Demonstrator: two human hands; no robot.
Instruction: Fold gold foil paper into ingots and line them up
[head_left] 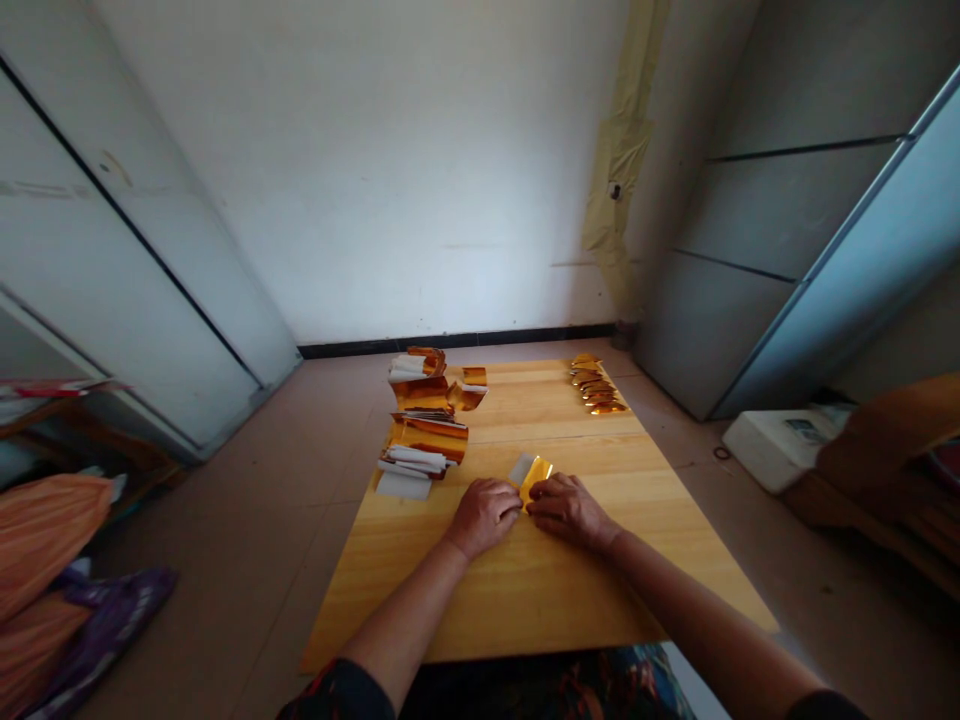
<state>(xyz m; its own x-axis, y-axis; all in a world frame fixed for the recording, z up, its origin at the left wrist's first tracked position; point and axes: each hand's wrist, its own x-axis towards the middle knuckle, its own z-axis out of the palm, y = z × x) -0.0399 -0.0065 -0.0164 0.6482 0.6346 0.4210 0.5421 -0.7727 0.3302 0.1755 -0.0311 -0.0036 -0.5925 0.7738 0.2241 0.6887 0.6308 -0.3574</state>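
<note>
A small sheet of shiny gold foil paper [538,471] lies on the wooden table between my hands, with a grey-white flap [520,467] at its upper left. My left hand [484,515] is curled at the sheet's lower left, its fingertips pinched on the edge. My right hand [571,508] has its bent fingers pressed on the right edge of the same sheet. The fingertips partly cover the lower end of the paper. At the table's left side are loose stacks of gold foil paper [427,438], some with white undersides showing.
Folded gold pieces [596,385] sit in a row at the table's [525,600] far right corner. A grey cabinet [739,230] stands beyond on the right, near a white box [772,445]. Orange and purple bags [56,560] lie at the left. A white wall [420,180] is behind.
</note>
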